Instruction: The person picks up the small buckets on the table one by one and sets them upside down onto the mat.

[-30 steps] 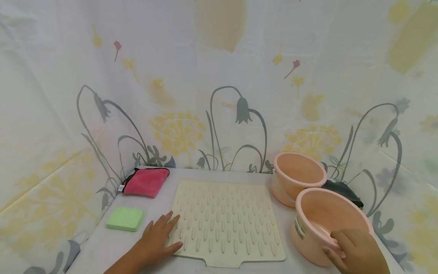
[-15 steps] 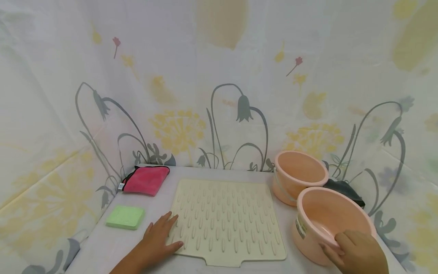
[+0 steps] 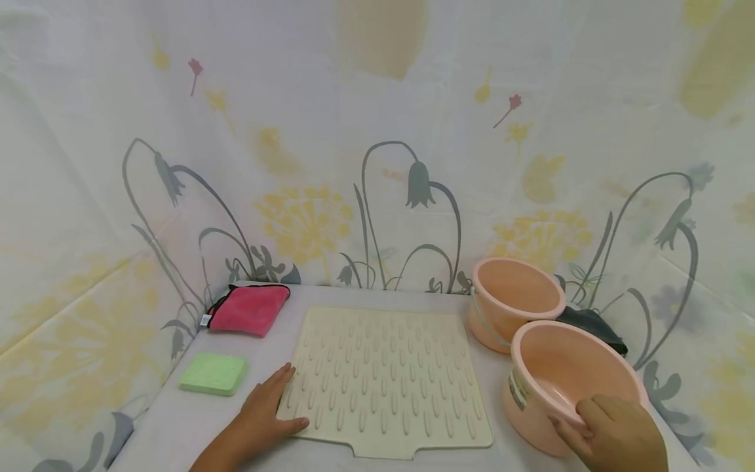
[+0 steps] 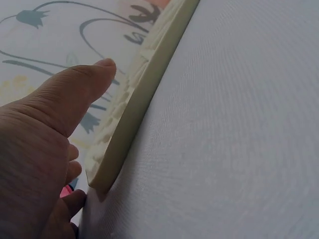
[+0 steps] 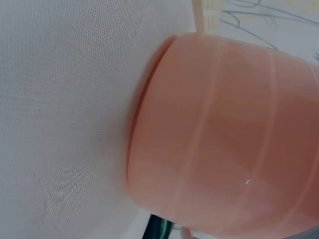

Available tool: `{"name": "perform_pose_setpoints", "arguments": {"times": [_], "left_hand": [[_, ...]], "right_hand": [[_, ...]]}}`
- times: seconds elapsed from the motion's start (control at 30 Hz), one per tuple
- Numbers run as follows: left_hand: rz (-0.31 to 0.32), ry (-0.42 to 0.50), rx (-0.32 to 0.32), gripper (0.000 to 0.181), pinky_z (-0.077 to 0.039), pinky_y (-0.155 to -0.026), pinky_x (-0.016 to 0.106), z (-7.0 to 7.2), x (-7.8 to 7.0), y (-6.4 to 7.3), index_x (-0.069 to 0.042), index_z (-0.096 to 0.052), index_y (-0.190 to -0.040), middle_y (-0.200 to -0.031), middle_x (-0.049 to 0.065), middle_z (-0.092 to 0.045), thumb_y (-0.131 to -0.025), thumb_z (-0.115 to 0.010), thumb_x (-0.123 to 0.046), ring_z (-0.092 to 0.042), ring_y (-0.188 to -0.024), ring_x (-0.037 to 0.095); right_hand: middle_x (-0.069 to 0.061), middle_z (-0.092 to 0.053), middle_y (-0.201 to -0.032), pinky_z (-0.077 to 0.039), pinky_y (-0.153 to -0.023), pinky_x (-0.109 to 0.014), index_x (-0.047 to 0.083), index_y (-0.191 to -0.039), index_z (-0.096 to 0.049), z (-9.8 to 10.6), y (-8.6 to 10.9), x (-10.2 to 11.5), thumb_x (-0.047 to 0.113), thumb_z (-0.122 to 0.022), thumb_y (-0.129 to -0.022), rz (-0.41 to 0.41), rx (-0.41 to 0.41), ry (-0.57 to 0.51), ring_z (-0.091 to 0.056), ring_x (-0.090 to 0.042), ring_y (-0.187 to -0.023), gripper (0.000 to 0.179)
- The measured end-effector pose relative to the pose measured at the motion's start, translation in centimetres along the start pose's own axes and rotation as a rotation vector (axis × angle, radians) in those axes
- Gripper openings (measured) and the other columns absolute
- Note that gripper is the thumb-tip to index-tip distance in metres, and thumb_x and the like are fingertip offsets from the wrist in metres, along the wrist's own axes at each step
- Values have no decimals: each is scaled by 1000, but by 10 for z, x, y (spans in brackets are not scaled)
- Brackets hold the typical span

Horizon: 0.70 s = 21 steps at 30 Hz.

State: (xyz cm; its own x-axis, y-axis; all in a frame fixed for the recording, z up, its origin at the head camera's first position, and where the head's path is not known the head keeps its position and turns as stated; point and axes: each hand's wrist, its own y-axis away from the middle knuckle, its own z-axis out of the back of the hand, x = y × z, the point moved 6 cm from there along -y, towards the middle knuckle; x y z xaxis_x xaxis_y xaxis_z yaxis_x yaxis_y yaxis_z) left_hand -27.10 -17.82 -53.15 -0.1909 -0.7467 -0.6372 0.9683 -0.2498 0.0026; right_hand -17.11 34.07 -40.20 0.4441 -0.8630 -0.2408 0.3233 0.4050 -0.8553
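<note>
My left hand (image 3: 256, 416) lies by the left edge of a cream, ridged rubber mat (image 3: 386, 373), fingers extended along its side and thumb over its front left corner. In the left wrist view, the thumb stands straight above the mat's thick edge (image 4: 127, 124). My right hand (image 3: 616, 432) grips the near rim of the front peach plastic bucket (image 3: 531, 406), thumb outside and fingers over the rim. That bucket stands upright on the table; its side wall (image 5: 214, 134) fills much of the right wrist view, where the hand is out of sight.
A second peach bucket (image 3: 486, 328) with a handle stands behind the first. A dark item (image 3: 596, 328) lies partly hidden behind them. At left are a green sponge (image 3: 213, 374) and a pink cloth piece with black edging (image 3: 250, 309). Flower-printed curtain (image 3: 377, 216) encloses the white table (image 3: 348, 296).
My left hand has slid slightly left, its fingers moving from on top of the mat to along its edge. The right hand keeps its hold on the bucket rim.
</note>
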Motion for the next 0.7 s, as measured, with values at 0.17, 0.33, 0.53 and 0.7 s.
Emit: {"name": "perform_pose_setpoints", "arguments": {"times": [0.17, 0.33, 0.53, 0.7], "left_hand": [[-6, -29, 15, 112, -20, -120, 73, -3, 3, 0, 6, -40, -156, -165, 24, -36, -72, -92, -48, -32, -152, 48], [2, -42, 50, 113, -19, -121, 72, -4, 4, -1, 7, -44, -154, -167, 23, -34, -69, -93, -50, -30, -153, 50], [9, -51, 75, 113, -17, -121, 73, -4, 5, 0, 6, -49, -152, -167, 22, -34, -68, -92, -56, -27, -154, 50], [13, -45, 65, 115, -17, -121, 71, -6, 8, 0, 4, -49, -152, -167, 20, -35, -65, -93, -57, -27, -154, 48]], "right_hand": [[11, -25, -62, -12, -46, -28, 17, -61, -40, 0, -1, 1, 67, -50, -100, 26, -43, -14, -19, -7, -52, 64], [11, -23, -60, -10, -47, -26, 19, -59, -36, -1, -1, -1, 67, -51, -99, 25, -62, -7, -18, -6, -52, 65], [11, -23, -61, -10, -49, -25, 20, -59, -34, -2, 0, -1, 65, -49, -101, -15, -34, 22, -18, -5, -54, 64], [9, -24, -59, -10, -48, -27, 18, -58, -35, 0, -1, 2, 63, -50, -102, -1, -83, 17, -19, -9, -51, 65]]}}
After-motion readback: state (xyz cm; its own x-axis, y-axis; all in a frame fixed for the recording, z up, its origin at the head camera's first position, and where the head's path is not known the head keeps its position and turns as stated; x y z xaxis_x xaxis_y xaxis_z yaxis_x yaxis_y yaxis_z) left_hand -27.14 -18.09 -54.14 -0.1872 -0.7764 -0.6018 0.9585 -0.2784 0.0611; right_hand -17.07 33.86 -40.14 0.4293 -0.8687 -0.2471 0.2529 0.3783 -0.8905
